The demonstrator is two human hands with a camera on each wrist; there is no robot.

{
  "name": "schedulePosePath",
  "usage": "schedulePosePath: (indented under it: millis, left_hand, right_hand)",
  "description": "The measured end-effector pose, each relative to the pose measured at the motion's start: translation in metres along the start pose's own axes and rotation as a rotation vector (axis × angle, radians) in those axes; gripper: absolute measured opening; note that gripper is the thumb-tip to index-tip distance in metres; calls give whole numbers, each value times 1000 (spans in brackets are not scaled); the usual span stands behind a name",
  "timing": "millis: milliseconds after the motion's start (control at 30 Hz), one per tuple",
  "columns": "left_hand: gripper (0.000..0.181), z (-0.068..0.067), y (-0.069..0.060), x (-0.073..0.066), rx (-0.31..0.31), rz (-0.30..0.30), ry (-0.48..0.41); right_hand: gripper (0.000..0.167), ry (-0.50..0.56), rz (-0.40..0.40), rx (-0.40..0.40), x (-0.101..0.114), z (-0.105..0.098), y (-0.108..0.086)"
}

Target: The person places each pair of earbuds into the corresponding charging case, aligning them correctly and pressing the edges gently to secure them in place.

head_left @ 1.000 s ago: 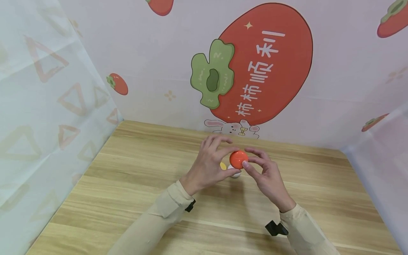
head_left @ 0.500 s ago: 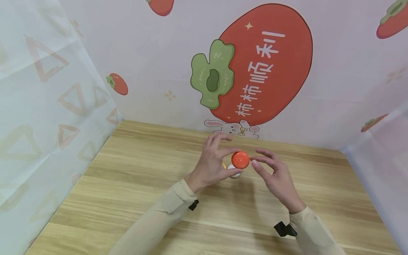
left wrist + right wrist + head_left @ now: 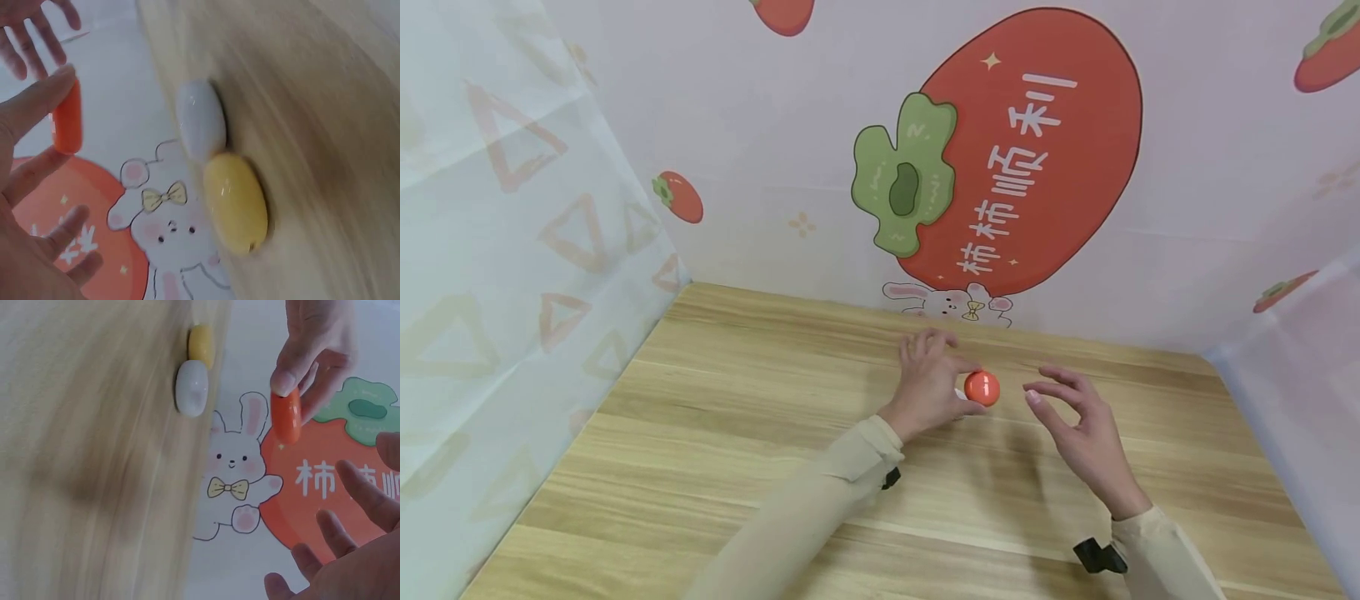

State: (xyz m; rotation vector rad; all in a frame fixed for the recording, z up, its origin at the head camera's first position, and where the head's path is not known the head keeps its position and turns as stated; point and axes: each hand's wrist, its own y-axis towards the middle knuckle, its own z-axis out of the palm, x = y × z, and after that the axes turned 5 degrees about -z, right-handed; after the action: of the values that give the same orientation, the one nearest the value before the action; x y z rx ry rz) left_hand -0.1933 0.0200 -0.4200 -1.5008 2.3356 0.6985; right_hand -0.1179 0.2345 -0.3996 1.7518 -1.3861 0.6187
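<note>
My left hand [image 3: 925, 387] pinches a glossy orange disc [image 3: 982, 388] by its rim, thumb below and index finger above in the head view. Seen edge-on in the left wrist view, the orange disc [image 3: 70, 122] is thick with rounded edges and hangs clear of the tabletop. To its right, my right hand [image 3: 1090, 433] is in the air with fingers spread and loosely bent, holding nothing. A white rounded piece [image 3: 201, 120] and a yellow one [image 3: 235, 203] lie end to end on the table; my left hand mostly hides them in the head view.
A wood-grain table [image 3: 715, 467] spreads under both hands. Behind it rises a pale backdrop [image 3: 760, 142] printed with a large red persimmon and a rabbit. Patterned cloth sides [image 3: 497, 275] close off the left and right.
The right hand has let go of the orange disc and drawn back to the right. The left hand has moved right and slightly down, still pinching the disc.
</note>
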Motion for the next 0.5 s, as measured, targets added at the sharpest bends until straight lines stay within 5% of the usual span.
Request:
schedulePosePath:
  millis: [200, 500]
  left_hand:
    - [52, 21, 7, -13, 98, -90, 107]
    - [43, 43, 11, -26, 127, -171, 254]
  right_hand:
    - [28, -7, 3, -10, -5, 0, -2]
    - [28, 7, 4, -25, -4, -1, -2]
